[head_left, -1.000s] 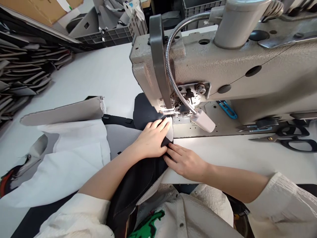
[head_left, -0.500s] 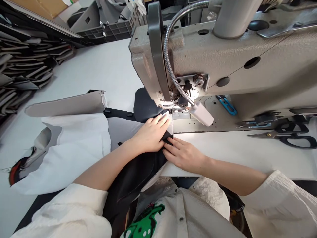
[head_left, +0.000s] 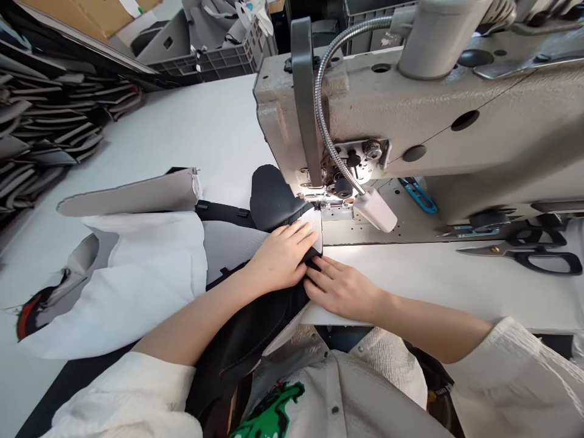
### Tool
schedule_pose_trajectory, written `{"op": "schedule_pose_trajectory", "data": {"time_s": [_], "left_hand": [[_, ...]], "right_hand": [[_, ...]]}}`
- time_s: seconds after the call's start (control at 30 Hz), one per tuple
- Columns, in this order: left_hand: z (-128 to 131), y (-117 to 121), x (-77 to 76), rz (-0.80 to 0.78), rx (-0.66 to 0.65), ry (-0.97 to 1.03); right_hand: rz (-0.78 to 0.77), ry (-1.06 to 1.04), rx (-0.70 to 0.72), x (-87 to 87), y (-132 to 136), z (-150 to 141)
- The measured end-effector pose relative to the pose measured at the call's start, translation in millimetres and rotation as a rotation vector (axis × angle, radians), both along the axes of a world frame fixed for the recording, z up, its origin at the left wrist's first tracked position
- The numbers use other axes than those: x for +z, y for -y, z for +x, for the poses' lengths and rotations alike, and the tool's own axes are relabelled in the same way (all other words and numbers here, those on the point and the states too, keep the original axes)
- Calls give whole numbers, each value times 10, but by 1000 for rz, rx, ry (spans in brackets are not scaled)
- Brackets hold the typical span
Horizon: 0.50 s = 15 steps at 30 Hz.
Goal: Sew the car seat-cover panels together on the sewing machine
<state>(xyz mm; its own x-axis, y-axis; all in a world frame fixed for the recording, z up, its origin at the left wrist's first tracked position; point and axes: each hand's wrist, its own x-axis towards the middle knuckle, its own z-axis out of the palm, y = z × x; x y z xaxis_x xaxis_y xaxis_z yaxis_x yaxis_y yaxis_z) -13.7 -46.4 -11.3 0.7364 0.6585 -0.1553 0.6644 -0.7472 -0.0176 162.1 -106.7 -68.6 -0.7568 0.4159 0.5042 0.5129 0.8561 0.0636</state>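
My left hand (head_left: 283, 257) lies flat, fingers stretched, on the light grey ribbed part of a padded fabric piece (head_left: 235, 238), just in front of the sewing machine's presser foot (head_left: 319, 202). My right hand (head_left: 343, 289) grips the black edge of the same piece with its fingertips, close to my left thumb; its own thumb is hidden. A rounded black section (head_left: 271, 194) of the piece lies left of the needle area. Its black lower part (head_left: 255, 331) hangs over the table edge toward my lap.
Black-handled scissors (head_left: 531, 250) and blue thread snips (head_left: 418, 196) lie to the right. White fabric (head_left: 150, 277) and a grey panel (head_left: 132, 193) lie on the left, below a stack of cut pieces (head_left: 50, 115). A grey crate (head_left: 228, 58) stands at the back.
My left hand sits slightly farther from the presser foot, leaving more of the grey fabric in sight. My right hand keeps to the black edge. The whole view has shifted a little.
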Motion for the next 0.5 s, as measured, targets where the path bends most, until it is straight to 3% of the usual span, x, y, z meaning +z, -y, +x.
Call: {"op": "schedule_pose_trajectory", "data": {"time_s": [0.13,0.3,0.4,0.5], "left_hand": [[52,-119,-82,60,-10,50],[11,-430,-136,75,-33,122],[-119,-532,52,74,93,102],[-214,-404,321,33,293,83]], "right_hand": [[-129,-52,-60,-28,-47,-7],[-397,-100,-31,0,-229,1],[-587,-104,32,66,-313,37],[-669,-71,131,118,-310,70]]}}
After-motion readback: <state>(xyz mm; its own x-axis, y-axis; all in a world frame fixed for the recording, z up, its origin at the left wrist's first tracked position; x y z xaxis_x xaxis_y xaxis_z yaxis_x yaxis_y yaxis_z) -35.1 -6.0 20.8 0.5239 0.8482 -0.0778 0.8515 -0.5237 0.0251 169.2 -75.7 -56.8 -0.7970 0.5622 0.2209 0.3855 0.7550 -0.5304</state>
